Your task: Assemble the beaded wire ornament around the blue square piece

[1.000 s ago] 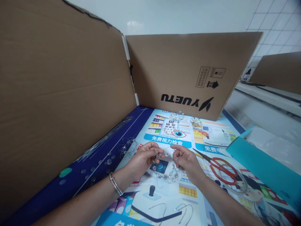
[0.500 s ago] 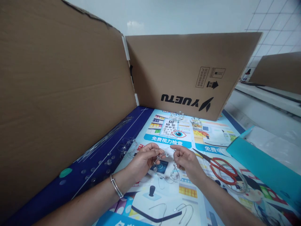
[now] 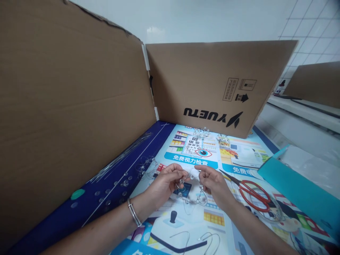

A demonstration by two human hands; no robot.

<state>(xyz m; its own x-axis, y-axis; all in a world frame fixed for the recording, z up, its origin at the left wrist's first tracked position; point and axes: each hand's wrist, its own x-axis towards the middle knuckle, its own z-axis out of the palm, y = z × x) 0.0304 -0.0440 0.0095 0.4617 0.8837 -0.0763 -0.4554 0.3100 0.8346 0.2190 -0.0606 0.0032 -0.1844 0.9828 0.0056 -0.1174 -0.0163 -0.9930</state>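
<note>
Cardboard panels [image 3: 212, 78] wall off the far and left sides of a printed poster mat [image 3: 220, 226]. My left hand [image 3: 166, 184] and right hand [image 3: 215, 184] pinch a clear suction-cup strand [image 3: 196, 202] above the mat's middle, lifted for a clear view. Red scissors [image 3: 252, 194] lie right, spare cups [image 3: 114, 187] left, within easy reach.

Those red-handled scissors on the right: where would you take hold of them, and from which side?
Grip the red finger loops, coming down from the right. The scissors lie flat on the printed sheet, the loops face the near right, and the blades point away to the far left.
</note>
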